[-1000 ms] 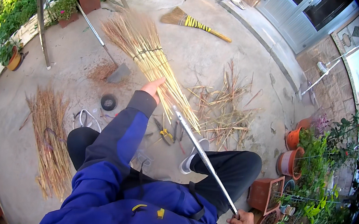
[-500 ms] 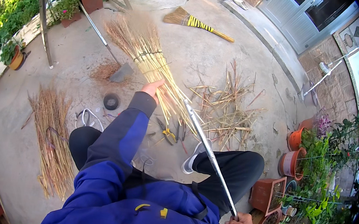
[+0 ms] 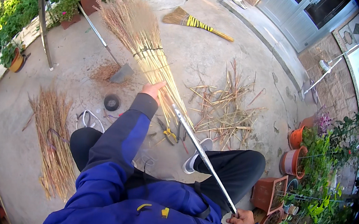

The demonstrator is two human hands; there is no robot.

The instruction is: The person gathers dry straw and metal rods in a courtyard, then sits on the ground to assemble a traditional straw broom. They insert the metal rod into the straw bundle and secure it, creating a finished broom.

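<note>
Within the gripping left hand (image 3: 152, 91) slants a straw bundle (image 3: 150, 55); well apart, the right hand (image 3: 242, 221) clasps a metal pole (image 3: 205, 158).

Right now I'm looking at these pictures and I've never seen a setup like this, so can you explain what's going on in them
Sure. There's no machine. Every picture comes from the same wide fisheye camera, worn on the head and looking down, so straight edges bend. The left grip, a bare hand, holds a tied straw bundle. The right grip, also bare, holds the near end of a metal pole; its far end overlaps the stalks, though I can't tell whether it goes in among them. On the ground lie a second bundle, loose straw, yellow-handled pliers and a broom.
</note>
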